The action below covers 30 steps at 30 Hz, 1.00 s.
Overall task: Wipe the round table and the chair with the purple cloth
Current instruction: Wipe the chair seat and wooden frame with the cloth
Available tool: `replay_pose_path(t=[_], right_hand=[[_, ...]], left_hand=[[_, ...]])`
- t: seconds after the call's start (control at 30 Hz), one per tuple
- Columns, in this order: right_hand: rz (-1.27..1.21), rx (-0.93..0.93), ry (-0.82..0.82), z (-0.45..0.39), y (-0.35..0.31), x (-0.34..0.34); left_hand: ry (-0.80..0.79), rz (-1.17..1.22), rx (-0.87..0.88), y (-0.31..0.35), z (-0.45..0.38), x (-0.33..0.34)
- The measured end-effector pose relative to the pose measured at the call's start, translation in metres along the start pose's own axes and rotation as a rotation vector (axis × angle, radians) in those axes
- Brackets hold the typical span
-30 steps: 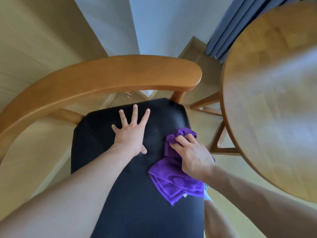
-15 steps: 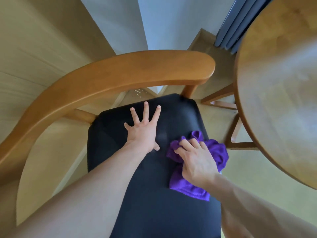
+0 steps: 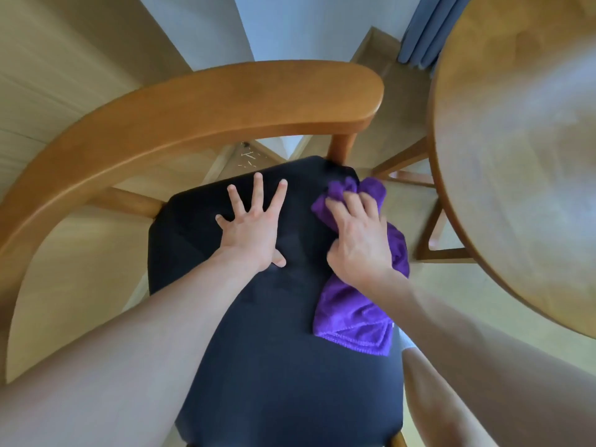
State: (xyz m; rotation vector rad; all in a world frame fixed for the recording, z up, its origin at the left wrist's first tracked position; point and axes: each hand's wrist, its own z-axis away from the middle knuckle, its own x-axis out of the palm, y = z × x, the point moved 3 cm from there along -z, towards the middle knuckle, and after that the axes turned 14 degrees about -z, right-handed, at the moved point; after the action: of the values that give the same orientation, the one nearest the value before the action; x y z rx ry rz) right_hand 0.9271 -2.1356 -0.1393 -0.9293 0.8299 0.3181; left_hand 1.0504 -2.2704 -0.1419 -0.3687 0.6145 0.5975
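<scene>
Purple cloth (image 3: 358, 321), soft & limp, bunched at seat's far right corner on chair (image 3: 274, 366) w/ right hand (image 3: 359, 240) gripping its top, left hand (image 3: 254, 227) splayed flat; best held mid-bunch so edges don't drag.

The left hand (image 3: 254, 229) lies flat, fingers spread, on the chair (image 3: 264, 366) seat; the right hand (image 3: 361, 240) presses the purple cloth (image 3: 351, 321), seemingly bunched, near the round table (image 3: 522, 156).

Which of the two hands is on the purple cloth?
The right hand, its fingers curled into the purple cloth at the seat's right edge. The left hand lies flat, fingers spread, on the bare black seat.
</scene>
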Motion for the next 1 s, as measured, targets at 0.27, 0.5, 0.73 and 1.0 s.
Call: replay_pose_path(t=[0.27, 0.5, 0.73, 1.0], right_hand=[[-0.399, 0.038, 0.121, -0.003, 0.022, -0.032], [0.033, 0.069, -0.065, -0.053, 0.005, -0.012], [-0.045, 0.181, -0.07, -0.059, 0.01, -0.026], [-0.362, 0.304, 0.196, -0.048, 0.01, -0.027]], left_hand=[[0.002, 0.019, -0.028, 0.0, 0.003, -0.001], [0.04, 0.063, -0.07, -0.001, -0.001, 0.004], [0.052, 0.077, -0.076, -0.001, 0.001, 0.004], [0.092, 0.113, -0.052, -0.001, 0.001, 0.004]])
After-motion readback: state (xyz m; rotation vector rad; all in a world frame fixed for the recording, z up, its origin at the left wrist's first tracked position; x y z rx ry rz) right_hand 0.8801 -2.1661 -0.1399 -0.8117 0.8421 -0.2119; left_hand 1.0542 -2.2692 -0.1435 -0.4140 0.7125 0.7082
